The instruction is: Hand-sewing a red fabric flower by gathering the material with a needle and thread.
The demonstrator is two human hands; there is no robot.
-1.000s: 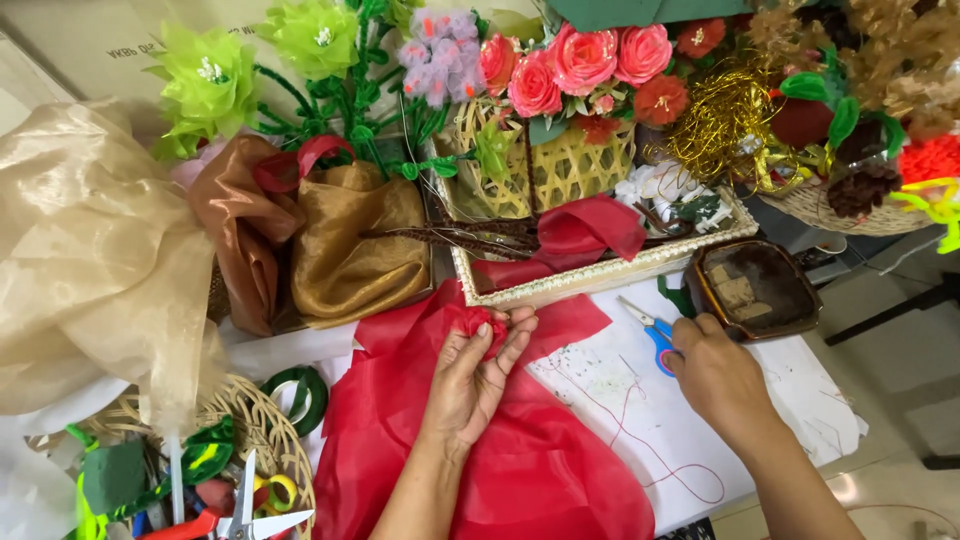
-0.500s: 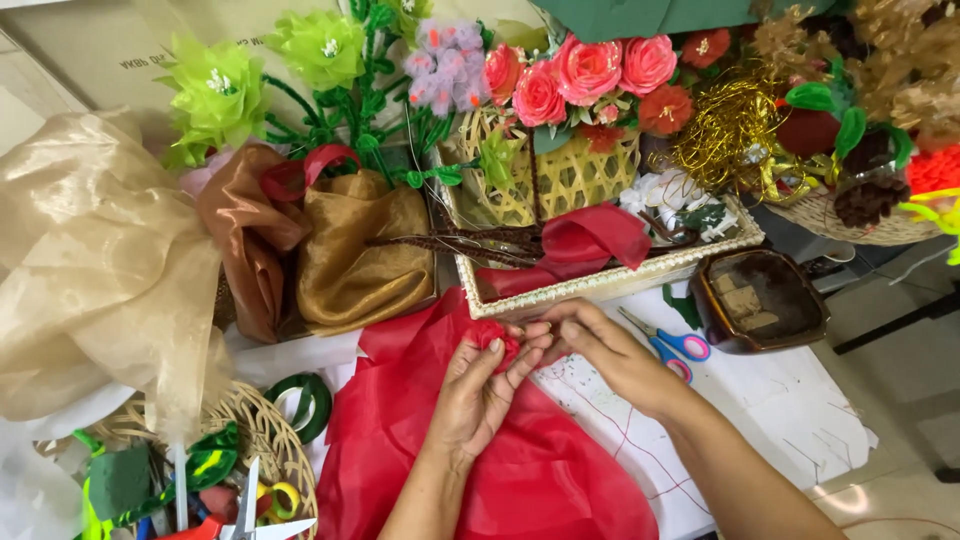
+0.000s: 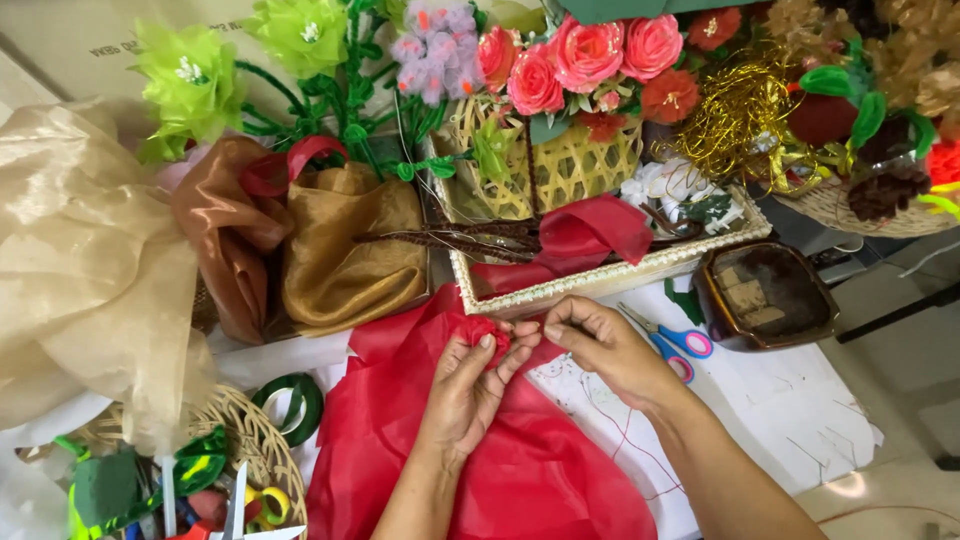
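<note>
1. The left hand [image 3: 470, 385] rises palm-up from the lower edge, fingers curled and pinched together at the tips.
2. The right hand [image 3: 605, 345] reaches in from the lower right, fingertips pinched, meeting the left's.

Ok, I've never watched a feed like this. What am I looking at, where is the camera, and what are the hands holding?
There is no machine here: a person works bare-handed, filmed by a camera on their head looking down. The left hand pinches a small gathered red fabric bud, part of the sheer red cloth spread on the white table. The right hand meets it, fingertips at the bud. Blue-and-pink-handled scissors lie beside it; fabric flowers and baskets stand behind.
</note>
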